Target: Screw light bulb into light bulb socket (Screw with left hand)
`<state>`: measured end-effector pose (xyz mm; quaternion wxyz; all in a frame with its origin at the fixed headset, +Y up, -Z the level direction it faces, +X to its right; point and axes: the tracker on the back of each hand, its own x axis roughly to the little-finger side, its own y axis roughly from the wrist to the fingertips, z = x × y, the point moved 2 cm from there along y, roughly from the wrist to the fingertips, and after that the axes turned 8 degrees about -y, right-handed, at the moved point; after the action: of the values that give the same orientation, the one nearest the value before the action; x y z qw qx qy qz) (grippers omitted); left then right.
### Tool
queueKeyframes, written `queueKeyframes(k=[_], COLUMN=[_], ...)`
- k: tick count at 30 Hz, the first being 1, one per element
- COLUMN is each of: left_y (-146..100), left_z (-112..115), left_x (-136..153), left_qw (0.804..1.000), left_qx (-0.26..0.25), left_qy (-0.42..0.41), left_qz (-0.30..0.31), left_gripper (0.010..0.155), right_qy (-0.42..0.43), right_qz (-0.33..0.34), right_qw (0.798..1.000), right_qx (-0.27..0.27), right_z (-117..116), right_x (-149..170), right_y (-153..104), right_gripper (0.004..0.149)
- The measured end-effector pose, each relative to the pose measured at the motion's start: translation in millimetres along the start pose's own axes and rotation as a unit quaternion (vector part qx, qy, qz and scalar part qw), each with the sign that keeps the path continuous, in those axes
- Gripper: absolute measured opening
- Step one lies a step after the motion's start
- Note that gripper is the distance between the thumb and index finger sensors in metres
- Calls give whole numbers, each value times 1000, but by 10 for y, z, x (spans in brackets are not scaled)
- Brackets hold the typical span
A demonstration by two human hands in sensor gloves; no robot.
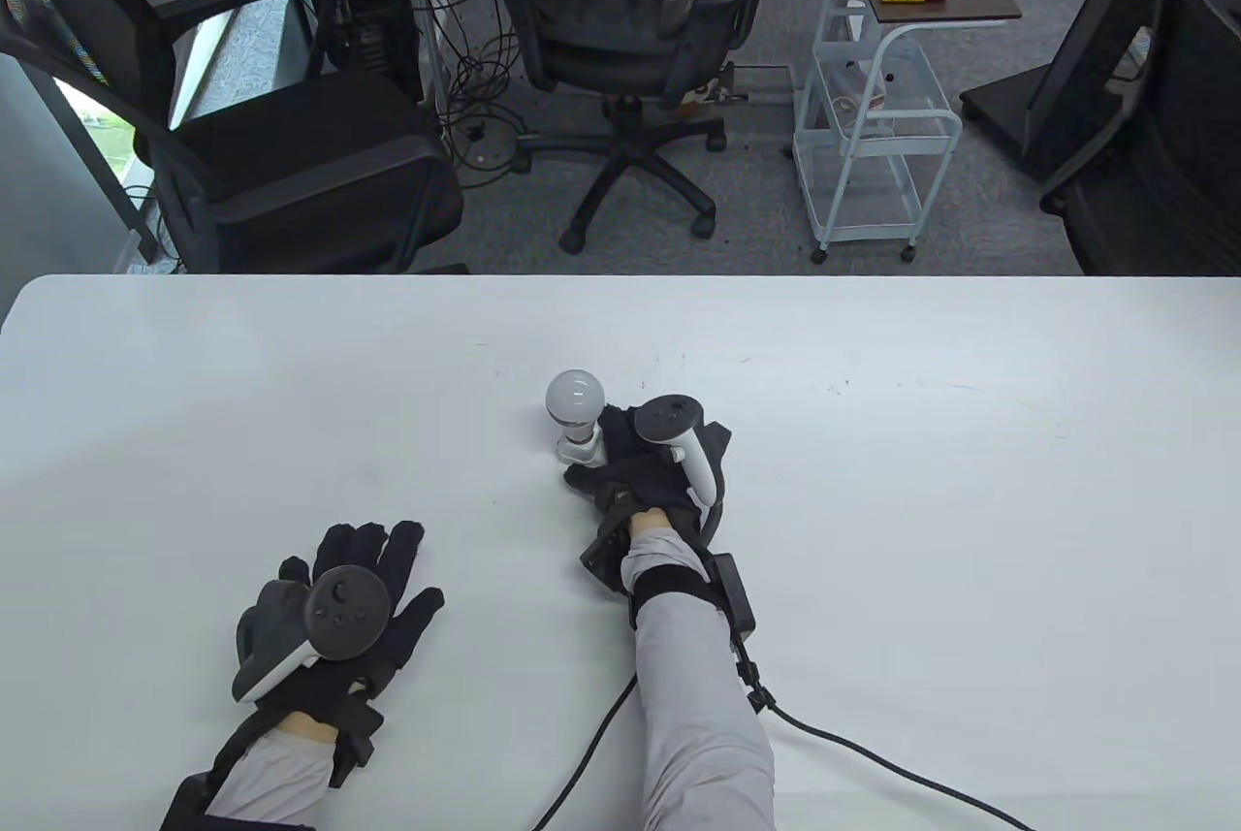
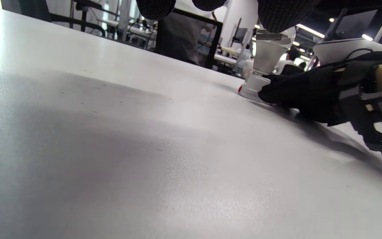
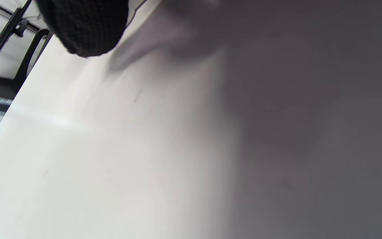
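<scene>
A white light bulb [image 1: 574, 402] stands upright in a white socket [image 1: 580, 451] near the middle of the white table [image 1: 873, 482]. My right hand [image 1: 630, 467] grips the socket's base from the right and holds it on the table. The left wrist view shows the bulb's neck [image 2: 270, 56], the socket [image 2: 254, 88] and the right hand [image 2: 310, 93] against it. My left hand [image 1: 364, 589] lies flat on the table, fingers spread, empty, well to the lower left of the bulb. The right wrist view shows only one fingertip [image 3: 85, 26] above the table.
Black office chairs [image 1: 620, 16] and a white cart [image 1: 877, 123] stand on the floor beyond the table's far edge. A black cable [image 1: 873, 753] runs from my right forearm across the table's front right.
</scene>
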<state>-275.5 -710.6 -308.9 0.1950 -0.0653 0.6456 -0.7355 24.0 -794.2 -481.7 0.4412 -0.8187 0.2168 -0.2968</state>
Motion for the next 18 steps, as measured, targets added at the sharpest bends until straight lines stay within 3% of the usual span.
queueKeyframes(k=[9,18], left_y=[-77,-260], left_z=[-55,-153], left_x=[-30,-173], left_qw=[1000,996], left_qx=[-24,-74], left_qy=[4,30], left_qz=[12,27], left_gripper=[80,91], right_qy=[-67,-145], right_qz=[74,121], right_qw=[991,955], right_qx=[93,230], right_z=[298,514], right_x=[288,505], right_y=[-892,-1837], right_gripper=[84,83])
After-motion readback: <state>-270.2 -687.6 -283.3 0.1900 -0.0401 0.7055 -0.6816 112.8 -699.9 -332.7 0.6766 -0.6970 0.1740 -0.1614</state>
